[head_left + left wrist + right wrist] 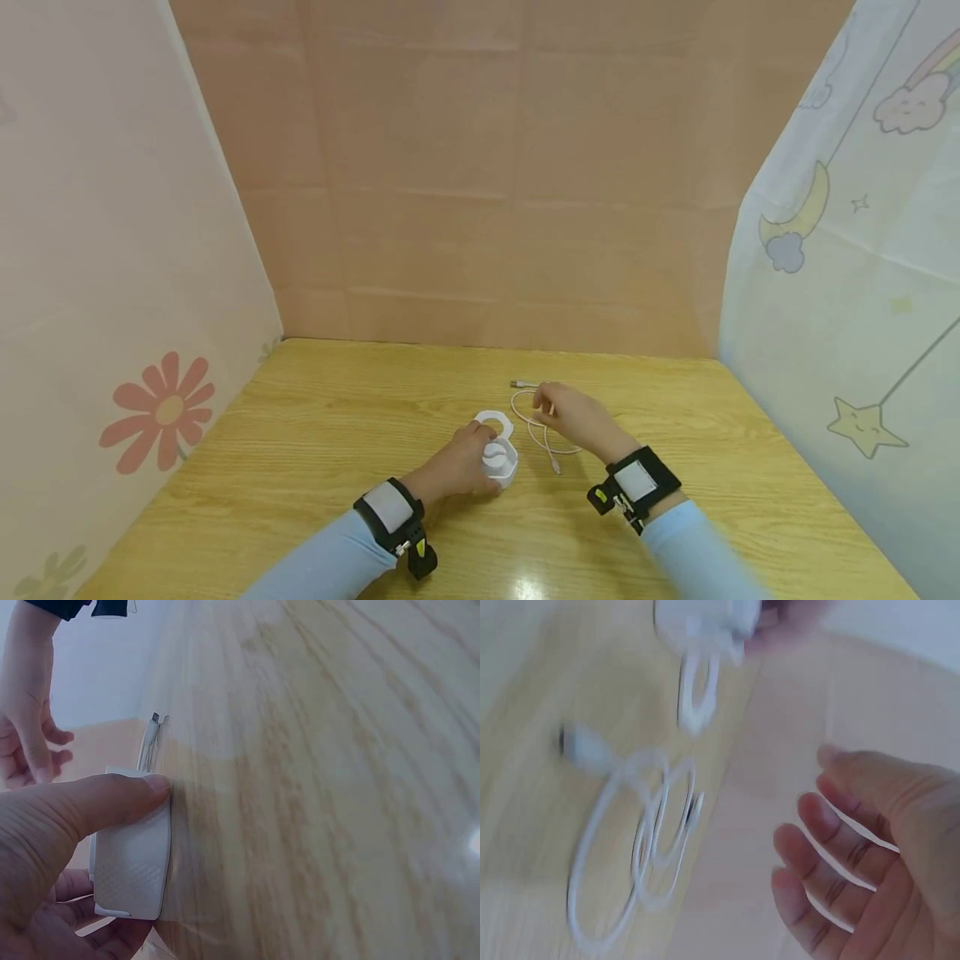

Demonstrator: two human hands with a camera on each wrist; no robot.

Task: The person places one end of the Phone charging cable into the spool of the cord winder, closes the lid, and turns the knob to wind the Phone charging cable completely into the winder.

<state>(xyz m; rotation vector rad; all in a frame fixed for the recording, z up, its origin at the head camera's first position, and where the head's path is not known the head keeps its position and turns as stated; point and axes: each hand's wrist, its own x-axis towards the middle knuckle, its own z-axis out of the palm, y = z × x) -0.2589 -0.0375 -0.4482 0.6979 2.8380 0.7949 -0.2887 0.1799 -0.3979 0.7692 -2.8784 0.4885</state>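
A small white plastic case (pixel 504 468) with a ring-shaped part (pixel 507 427) at its far end sits on the yellow wood-grain bench (pixel 337 417), gripped by the left hand (pixel 461 462). Just beside it lies a thin, looped white cable (pixel 639 859). The right hand (pixel 576 417) hovers above the cable — fingers loosely curved, holding nothing.

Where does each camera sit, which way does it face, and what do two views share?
Head: on the head, facing forward and down at the table; sleeves, left grip and right grip show.
Left wrist: on that wrist, facing the white case in the left grip; the right grip shows beyond.
Right wrist: on that wrist, facing the cable and right grip's fingers; left fingers blur at top.
Both wrist views share the white case and cable.
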